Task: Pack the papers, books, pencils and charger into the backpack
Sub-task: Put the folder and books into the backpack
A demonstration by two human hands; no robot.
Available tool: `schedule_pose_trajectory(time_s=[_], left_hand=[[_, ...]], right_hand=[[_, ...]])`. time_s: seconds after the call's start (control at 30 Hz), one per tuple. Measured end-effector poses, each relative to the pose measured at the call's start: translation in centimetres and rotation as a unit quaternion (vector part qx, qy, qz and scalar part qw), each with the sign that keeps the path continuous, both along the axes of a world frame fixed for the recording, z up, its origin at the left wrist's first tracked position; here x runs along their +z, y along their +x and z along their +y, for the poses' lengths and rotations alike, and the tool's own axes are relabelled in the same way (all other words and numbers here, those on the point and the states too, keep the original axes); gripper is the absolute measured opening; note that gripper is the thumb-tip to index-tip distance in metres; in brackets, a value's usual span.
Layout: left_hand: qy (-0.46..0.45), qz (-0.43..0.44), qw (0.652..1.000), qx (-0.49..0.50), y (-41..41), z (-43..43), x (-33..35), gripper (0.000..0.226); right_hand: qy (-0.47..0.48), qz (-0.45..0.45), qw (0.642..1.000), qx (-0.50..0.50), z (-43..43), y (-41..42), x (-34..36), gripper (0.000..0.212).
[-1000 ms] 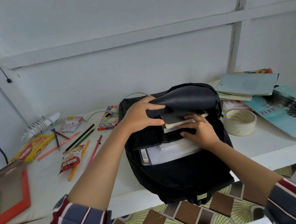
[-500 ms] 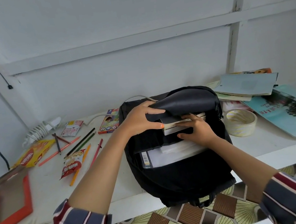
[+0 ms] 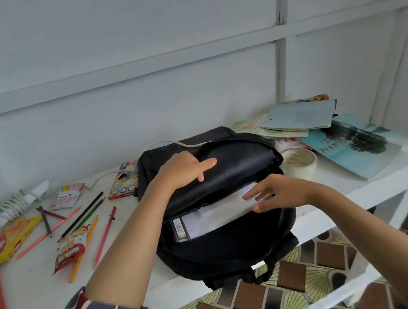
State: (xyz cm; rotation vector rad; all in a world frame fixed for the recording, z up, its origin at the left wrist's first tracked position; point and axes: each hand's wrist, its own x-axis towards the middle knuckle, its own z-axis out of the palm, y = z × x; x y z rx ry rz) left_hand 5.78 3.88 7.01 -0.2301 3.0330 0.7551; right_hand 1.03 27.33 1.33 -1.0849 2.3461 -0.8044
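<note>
With straight fingers, the left hand (image 3: 181, 170) rests on the backpack (image 3: 228, 246) flap, the right hand (image 3: 283, 192) on the papers (image 3: 208, 220) inside.

The backpack (image 3: 238, 245) lies in the middle of the table (image 3: 33, 296), with its near end over the edge. Papers (image 3: 207, 219) stick out of its mouth. Pencils (image 3: 84, 216) and snack bags (image 3: 71, 249) lie to its left. The charger (image 3: 15, 204) is at the far left. A small box (image 3: 122, 184) sits by the bag's far left corner. Tape (image 3: 301, 165) is just right of the bag, with books (image 3: 298, 116) behind it.
</note>
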Motion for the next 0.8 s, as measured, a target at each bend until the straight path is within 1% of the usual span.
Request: schedule_pose_trajectory(time_s=[0.03,0.07,0.13,0.17,0.23,0.3,0.37,0.43,0.5,0.63,0.7,0.8], left_hand=[[-0.025,0.051,0.998,0.017,-0.4,0.6,0.4,0.059],[-0.029,0.104,0.994,0.033,-0.8,1.4,0.7,0.058],[0.015,0.193,0.980,0.040,-1.8,3.0,1.4,0.055],[0.044,0.223,0.974,0.026,-2.4,3.8,1.7,0.053],[0.091,0.244,0.965,-0.018,-4.0,5.3,2.3,0.040],[0.120,0.232,0.963,-0.061,-5.9,6.9,3.1,0.024],[0.138,0.207,0.964,-0.098,-8.0,8.4,4.0,0.012],[0.143,0.178,0.965,-0.127,-10.8,10.0,4.5,0.013],[0.126,0.148,0.970,-0.148,-13.9,11.4,4.6,0.017],[0.126,0.093,0.969,-0.189,-20.0,14.1,4.0,0.020],[0.141,0.077,0.969,-0.188,-22.9,15.3,3.5,0.021],[0.156,0.044,0.973,-0.162,-27.0,16.4,2.0,0.024]], right_hand=[[-0.002,-0.020,1.000,0.005,0.7,0.2,0.6,0.037],[-0.008,-0.034,0.999,0.005,1.5,0.4,1.3,0.034],[-0.049,-0.063,0.997,-0.008,3.3,0.5,2.6,0.029],[-0.082,-0.075,0.994,-0.022,4.4,0.5,3.3,0.026],[-0.149,-0.076,0.984,-0.069,6.5,0.0,4.7,0.024],[-0.204,-0.053,0.969,-0.133,8.6,-1.1,5.7,0.022],[-0.235,-0.022,0.951,-0.200,10.6,-2.9,6.2,0.022],[-0.241,0.006,0.934,-0.263,12.5,-5.3,6.2,0.022],[-0.243,0.030,0.919,-0.309,14.4,-8.3,5.8,0.023],[-0.240,0.092,0.895,-0.364,17.5,-14.8,4.6,0.024],[-0.224,0.110,0.892,-0.378,18.4,-18.2,4.1,0.026],[-0.178,0.132,0.901,-0.373,19.2,-22.6,3.6,0.025]])
